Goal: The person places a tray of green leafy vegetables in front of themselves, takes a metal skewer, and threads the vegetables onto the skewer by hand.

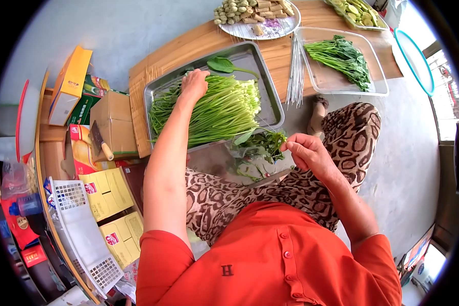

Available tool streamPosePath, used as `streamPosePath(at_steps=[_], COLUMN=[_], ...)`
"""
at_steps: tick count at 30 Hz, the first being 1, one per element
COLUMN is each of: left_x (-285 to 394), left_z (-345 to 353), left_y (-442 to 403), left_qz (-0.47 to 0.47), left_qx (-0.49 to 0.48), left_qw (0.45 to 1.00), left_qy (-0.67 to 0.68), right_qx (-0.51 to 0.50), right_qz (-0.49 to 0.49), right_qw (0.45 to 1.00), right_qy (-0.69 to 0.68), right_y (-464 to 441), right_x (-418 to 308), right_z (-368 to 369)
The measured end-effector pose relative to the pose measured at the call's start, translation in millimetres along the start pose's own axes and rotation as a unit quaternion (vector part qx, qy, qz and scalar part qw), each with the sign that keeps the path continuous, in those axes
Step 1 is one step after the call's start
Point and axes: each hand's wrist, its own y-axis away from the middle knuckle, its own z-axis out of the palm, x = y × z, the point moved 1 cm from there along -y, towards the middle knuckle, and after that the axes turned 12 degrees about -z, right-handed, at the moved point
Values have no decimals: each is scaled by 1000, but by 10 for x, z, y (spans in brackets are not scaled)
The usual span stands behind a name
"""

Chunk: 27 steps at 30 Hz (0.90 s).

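Note:
My left hand point(195, 84) reaches to the far side of a metal tray point(276, 109), its fingers bent over the long green stems point(217, 109); what they grip, if anything, is hidden. One broad green leaf point(221, 64) lies by the tray's far edge. Near the tray's right front corner, the fingers of my right hand point(303, 149) are pinched together beside dark leafy greens point(264, 145). Whether those greens are held is too small to tell. Beneath them, above the lap, is a clear plastic bag or container with leafy scraps point(255, 171).
Thin metal skewers point(295, 76) lie beside a clear tub point(382, 81) of leafy bunches point(344, 58). Farther back stand a loaded white plate point(278, 34) and a tray of sliced vegetables point(359, 13). At left, a cleaver point(98, 137) rests by a cardboard box point(115, 120).

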Motion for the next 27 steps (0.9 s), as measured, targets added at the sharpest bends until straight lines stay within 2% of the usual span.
streamPosePath(at_steps=[5, 7, 12, 16, 18, 22, 24, 26, 27], left_x=[-53, -110, -318, -634, -714, -675, -532, -409, -368], left_z=[-33, -52, -99, -272, -537, -1142, -1182, -1031, -869], left_y=[-9, 17, 140, 257, 418, 820, 900, 861, 794], left_qz=[-14, -48, -21, -5, -30, -66, -11, -43, -31], left_qx=[-18, -14, 60, 199, 229, 244, 230, 85, 63], left_qw=[999, 990, 964, 878, 831, 832, 895, 941, 954], left_qy=[28, 132, 257, 436, 507, 494, 382, 326, 292], right_qx=[1, -5, -12, 3, 2, 5, 1, -8, -9], right_qz=[0, -2, -12, -5, -8, -8, 2, -6, -11], right_qw=[1000, 1000, 1000, 999, 998, 998, 999, 999, 999], right_qy=[-7, -3, 19, 42, 55, 59, 45, 45, 42], right_y=[-30, -51, -55, -34, -32, -20, -26, -36, -30], right_x=[52, 85, 71, 46, 53, 55, 61, 102, 100], right_z=[3, 7, 46, 73, 88, 101, 100, 111, 130])
